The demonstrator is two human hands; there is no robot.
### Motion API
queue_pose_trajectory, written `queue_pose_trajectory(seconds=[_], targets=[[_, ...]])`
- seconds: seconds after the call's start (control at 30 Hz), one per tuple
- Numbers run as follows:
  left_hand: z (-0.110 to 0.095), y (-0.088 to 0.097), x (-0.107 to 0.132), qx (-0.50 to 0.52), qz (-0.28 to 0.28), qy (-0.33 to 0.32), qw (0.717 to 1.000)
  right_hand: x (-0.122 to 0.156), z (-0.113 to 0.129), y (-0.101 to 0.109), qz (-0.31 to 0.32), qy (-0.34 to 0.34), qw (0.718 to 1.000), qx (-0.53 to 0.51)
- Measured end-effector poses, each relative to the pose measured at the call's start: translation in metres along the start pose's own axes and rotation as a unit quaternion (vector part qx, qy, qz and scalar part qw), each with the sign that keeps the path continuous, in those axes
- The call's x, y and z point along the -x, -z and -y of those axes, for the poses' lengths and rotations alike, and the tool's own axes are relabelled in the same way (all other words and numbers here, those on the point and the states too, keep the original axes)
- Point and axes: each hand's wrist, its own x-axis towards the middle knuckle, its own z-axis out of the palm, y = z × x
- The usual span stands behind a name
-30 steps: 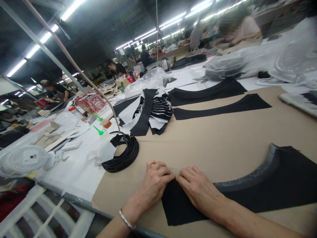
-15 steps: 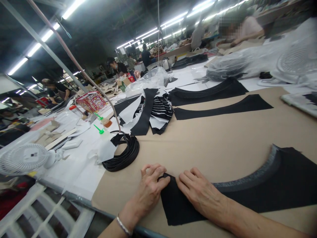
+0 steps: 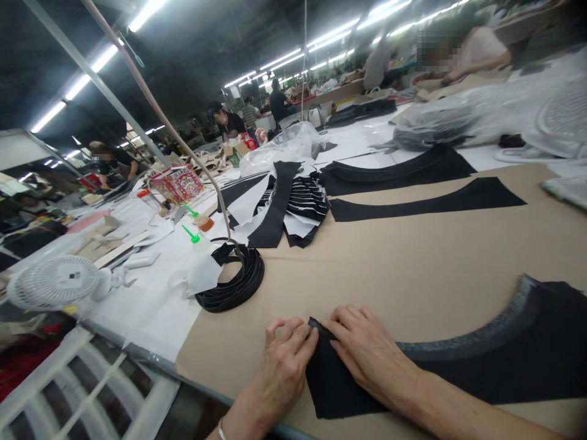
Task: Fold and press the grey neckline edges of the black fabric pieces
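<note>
A black fabric piece with a curved upper edge lies flat before me, a greyish strip running along that curve. My left hand is closed, its thumb and fingers pinching the piece at its upper left corner. Close beside it, my right hand bends over the top edge, fingers together and pressed on the fabric. The fingertips of both hands nearly meet at the corner. My right forearm hides part of the piece.
Beyond my hands lie a coil of black strip, a narrow black piece and a stack of cut pieces. Green-tipped bottles and a white fan stand left. A hose hangs down. Other people work farther back.
The view has shifted slightly, so most things sit a little farther right. My right hand's fingers have moved nearer to my left hand at the fabric's corner.
</note>
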Motion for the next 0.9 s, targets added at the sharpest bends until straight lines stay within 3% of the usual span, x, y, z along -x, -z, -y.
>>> queue_pose_trajectory(seconds=[0.17, 0.4, 0.9], targets=[[-0.0024, -0.0002, 0.0015, -0.031, 0.000, -0.016, 0.999, -0.0004, 0.0026, 0.0002, 0.006, -0.031, 0.999, -0.044], [-0.0031, -0.0003, 0.0028, -0.043, -0.003, -0.008, 0.999, 0.0005, 0.0003, 0.0005, 0.017, -0.003, 1.000, -0.018], [-0.0063, 0.0010, 0.0040, -0.029, -0.002, 0.012, 0.999, 0.0007, -0.0046, 0.0057, 0.015, -0.008, 1.000, -0.021]])
